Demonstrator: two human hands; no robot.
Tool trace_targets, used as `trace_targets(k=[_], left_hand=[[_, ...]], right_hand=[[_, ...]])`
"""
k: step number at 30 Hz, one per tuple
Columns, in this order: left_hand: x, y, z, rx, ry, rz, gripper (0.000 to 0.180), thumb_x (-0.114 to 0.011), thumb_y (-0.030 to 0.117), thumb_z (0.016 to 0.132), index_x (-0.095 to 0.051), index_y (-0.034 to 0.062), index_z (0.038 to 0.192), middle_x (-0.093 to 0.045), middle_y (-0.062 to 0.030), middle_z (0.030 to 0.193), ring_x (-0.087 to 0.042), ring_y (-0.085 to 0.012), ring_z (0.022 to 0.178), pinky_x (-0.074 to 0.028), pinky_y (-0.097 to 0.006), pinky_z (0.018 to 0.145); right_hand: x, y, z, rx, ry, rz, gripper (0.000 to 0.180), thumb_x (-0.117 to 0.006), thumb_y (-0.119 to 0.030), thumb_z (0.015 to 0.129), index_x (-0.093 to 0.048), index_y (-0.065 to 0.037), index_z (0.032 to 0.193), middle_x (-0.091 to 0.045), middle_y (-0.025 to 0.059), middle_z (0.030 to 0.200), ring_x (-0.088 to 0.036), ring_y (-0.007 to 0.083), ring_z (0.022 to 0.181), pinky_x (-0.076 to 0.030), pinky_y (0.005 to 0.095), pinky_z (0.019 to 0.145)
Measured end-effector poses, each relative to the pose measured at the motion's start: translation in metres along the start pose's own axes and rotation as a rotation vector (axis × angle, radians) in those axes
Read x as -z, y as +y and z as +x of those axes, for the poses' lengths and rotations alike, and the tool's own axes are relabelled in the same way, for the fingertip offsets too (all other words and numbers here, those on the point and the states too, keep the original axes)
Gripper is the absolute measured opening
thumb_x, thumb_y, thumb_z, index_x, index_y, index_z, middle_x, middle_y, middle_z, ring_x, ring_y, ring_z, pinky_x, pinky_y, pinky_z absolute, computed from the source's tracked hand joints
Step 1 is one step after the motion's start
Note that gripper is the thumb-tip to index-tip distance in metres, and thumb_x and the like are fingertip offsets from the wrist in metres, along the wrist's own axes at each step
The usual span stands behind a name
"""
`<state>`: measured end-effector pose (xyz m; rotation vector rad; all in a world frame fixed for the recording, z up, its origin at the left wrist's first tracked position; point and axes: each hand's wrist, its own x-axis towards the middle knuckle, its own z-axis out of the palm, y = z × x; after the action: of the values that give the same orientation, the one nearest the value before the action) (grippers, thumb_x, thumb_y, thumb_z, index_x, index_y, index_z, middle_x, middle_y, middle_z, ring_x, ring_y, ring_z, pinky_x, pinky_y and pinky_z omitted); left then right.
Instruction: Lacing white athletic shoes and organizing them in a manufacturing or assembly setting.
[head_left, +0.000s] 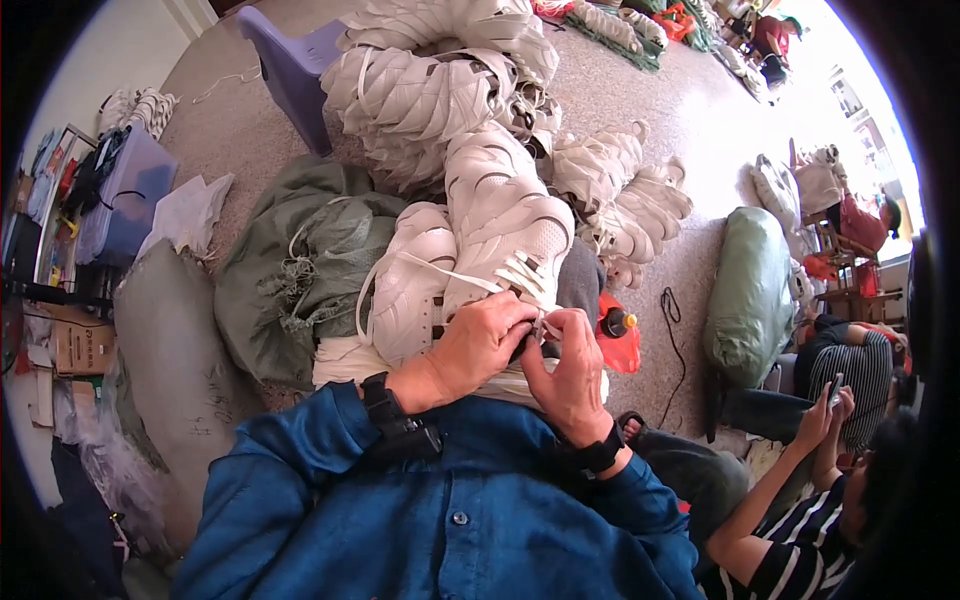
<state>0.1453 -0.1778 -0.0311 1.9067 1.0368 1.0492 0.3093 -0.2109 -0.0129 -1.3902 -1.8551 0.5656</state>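
Note:
A white shoe upper [510,235] lies across my lap with its opening toward me, and a white shoelace [425,262] crosses several of its eyelets. One end of the lace makes a long loose loop on the left. My left hand [472,345] is closed on the upper's near edge, thumb and fingers pinched together. Pressed close against it, my right hand [570,372] pinches the lace beside the eyelets. The fingertips almost meet and partly hide what lies between them. Another white upper [412,290] rests just left of the one in my hands.
Stacked white uppers [430,100] rise ahead, with more bundles [620,195] to their right. Green sacks [300,265] [748,295] flank me. A purple chair [290,70] stands far left. Near my right hand is a dark bottle [616,322]. A seated person [800,510] holds a phone.

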Motion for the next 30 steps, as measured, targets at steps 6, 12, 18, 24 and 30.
trace_targets(k=[6,12,18,24,30], left_hand=[[-0.005,-0.002,-0.004,-0.042,0.093,0.088,0.016,-0.067,-0.001,0.087,-0.067,0.0011,0.104,-0.064,-0.0157,0.091,-0.066,-0.0338,0.082,-0.053,-0.039,0.072],[-0.004,-0.003,-0.005,-0.028,0.093,0.049,0.016,-0.067,-0.001,0.087,-0.066,0.0006,0.102,-0.064,-0.0154,0.091,-0.066,-0.0340,0.084,-0.053,-0.039,0.072],[0.003,-0.001,-0.003,-0.065,0.037,0.183,0.014,-0.063,-0.002,0.085,-0.063,0.0014,0.098,-0.061,-0.0156,0.088,-0.065,-0.0359,0.078,-0.053,-0.043,0.068],[0.097,0.025,-0.022,0.015,-0.221,0.836,0.008,-0.057,0.004,0.084,-0.063,0.0053,0.088,-0.058,-0.0119,0.085,-0.066,-0.0325,0.068,-0.055,-0.045,0.058],[0.145,0.015,-0.040,0.110,-0.128,0.799,0.014,-0.070,0.010,0.083,-0.066,0.0065,0.096,-0.061,-0.0122,0.094,-0.064,-0.0332,0.083,-0.052,-0.043,0.072]], right_hand=[[0.003,0.005,-0.001,-0.015,0.045,0.047,0.018,-0.064,0.005,0.087,-0.056,0.002,0.104,-0.061,0.0154,0.089,-0.063,0.0295,0.081,-0.051,0.0373,0.074],[0.005,0.013,0.005,0.021,-0.050,0.055,0.021,-0.067,0.002,0.086,-0.056,0.002,0.104,-0.060,0.0159,0.094,-0.062,0.0296,0.083,-0.051,0.0361,0.076],[0.003,0.002,0.002,-0.024,-0.099,0.009,0.046,-0.078,-0.007,0.077,-0.049,0.001,0.112,-0.053,0.0212,0.106,-0.060,0.0376,0.092,-0.050,0.0434,0.078],[0.005,0.003,0.007,-0.030,-0.085,-0.036,0.044,-0.076,-0.009,0.079,-0.048,0.002,0.112,-0.054,0.0206,0.104,-0.060,0.0395,0.092,-0.050,0.0441,0.078],[0.009,0.009,0.010,-0.082,-0.093,0.083,0.032,-0.071,-0.006,0.084,-0.055,0.001,0.110,-0.056,0.0183,0.103,-0.062,0.0361,0.089,-0.051,0.0421,0.076]])
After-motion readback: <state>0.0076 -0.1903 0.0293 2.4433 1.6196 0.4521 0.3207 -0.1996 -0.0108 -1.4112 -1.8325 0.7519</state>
